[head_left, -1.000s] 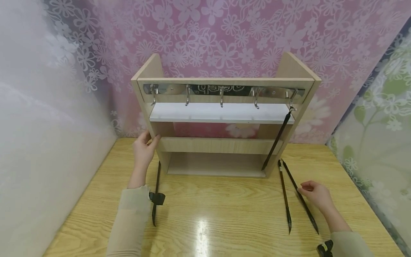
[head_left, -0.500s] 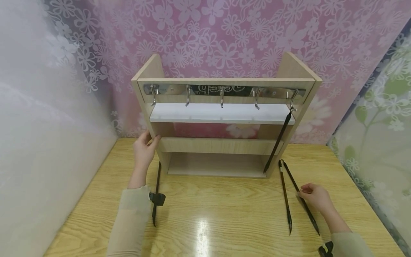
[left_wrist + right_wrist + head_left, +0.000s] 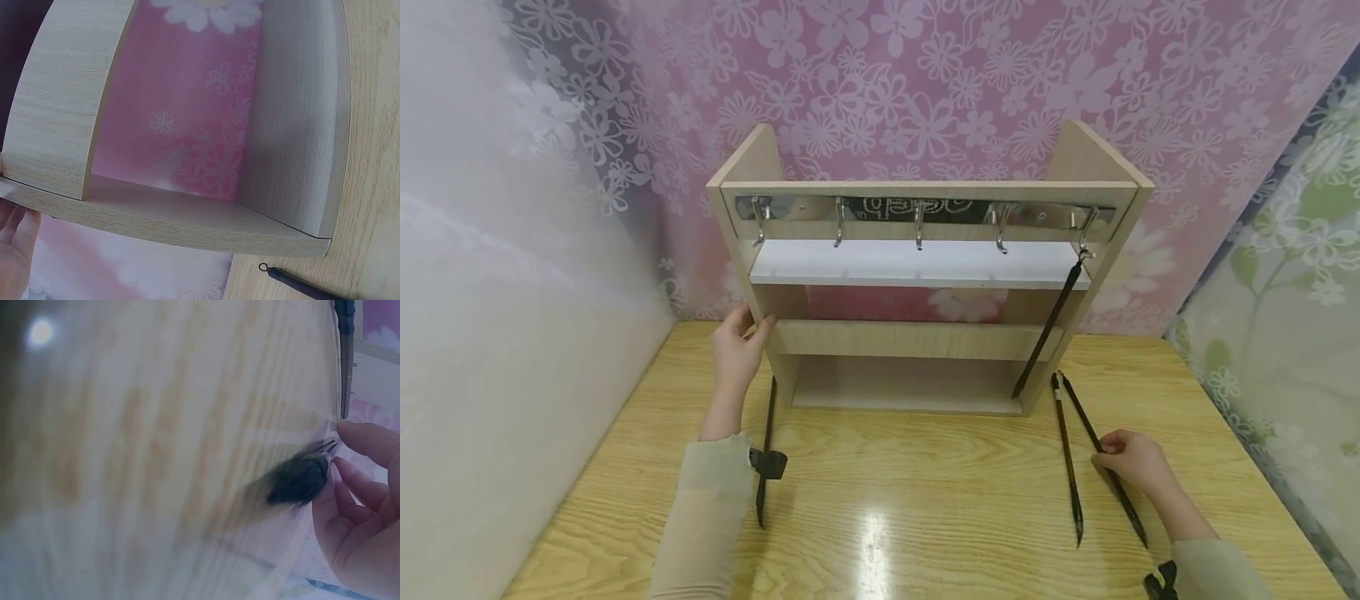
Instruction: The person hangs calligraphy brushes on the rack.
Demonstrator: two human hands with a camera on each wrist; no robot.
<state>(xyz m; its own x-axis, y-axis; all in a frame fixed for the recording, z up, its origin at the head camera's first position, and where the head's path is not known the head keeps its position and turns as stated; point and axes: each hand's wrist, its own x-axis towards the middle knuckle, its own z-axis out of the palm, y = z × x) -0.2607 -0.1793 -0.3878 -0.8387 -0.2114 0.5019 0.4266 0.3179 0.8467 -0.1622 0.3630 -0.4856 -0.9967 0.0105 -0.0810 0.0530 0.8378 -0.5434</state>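
Here, the left hand (image 3: 736, 352) grips the side of the wooden rack (image 3: 917, 340). The right hand (image 3: 1138, 462) pinches the rightmost brush (image 3: 1129, 505) on the table (image 3: 925, 475), beside another brush (image 3: 1066, 458).

Indoor tabletop nook, whether home or studio unclear. Wood-grain table (image 3: 925, 483) enclosed by pink floral backdrop (image 3: 917, 83), whitish left wall (image 3: 497, 292), green-leafed right panel (image 3: 1292, 275). Small hook-fitted shelf unit (image 3: 917, 340) and ink-style brushes (image 3: 1067, 458) lend writing-desk look.
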